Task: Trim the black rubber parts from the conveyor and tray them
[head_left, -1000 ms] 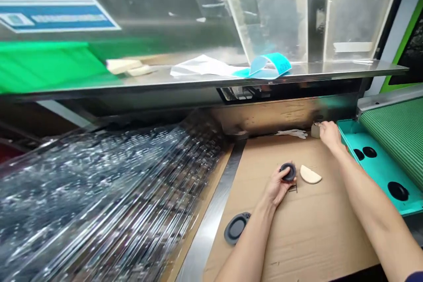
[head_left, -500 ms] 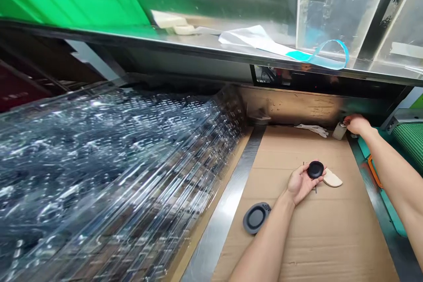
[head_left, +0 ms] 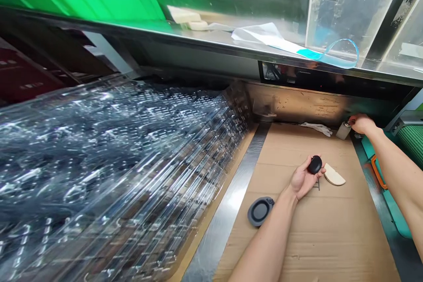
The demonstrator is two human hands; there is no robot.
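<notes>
My left hand (head_left: 304,178) is closed round the edge of a small black round disc (head_left: 315,164), which is tilted with a smooth face showing. My right hand (head_left: 362,124) reaches to the far right corner, its fingers pinched at the top of a small grey metal bottle (head_left: 343,131); what exactly they grip is too small to make out. Just right of the disc lies a cream half-round pad (head_left: 334,175). A grey oval piece with a round recess (head_left: 260,211) rests on the cardboard, left of my left forearm.
Stacked clear plastic trays (head_left: 139,154) fill the left side. Cardboard (head_left: 317,238) covers the work surface, with a white glove (head_left: 316,128) at its far edge. A shelf above holds a green bin (head_left: 99,0) and a blue-white strip (head_left: 309,53). A teal case (head_left: 396,211) stands right.
The black disc has turned in my left hand, from a dished face to a smooth, tilted one. My right hand stays at the bottle. The whole view has shifted slightly.
</notes>
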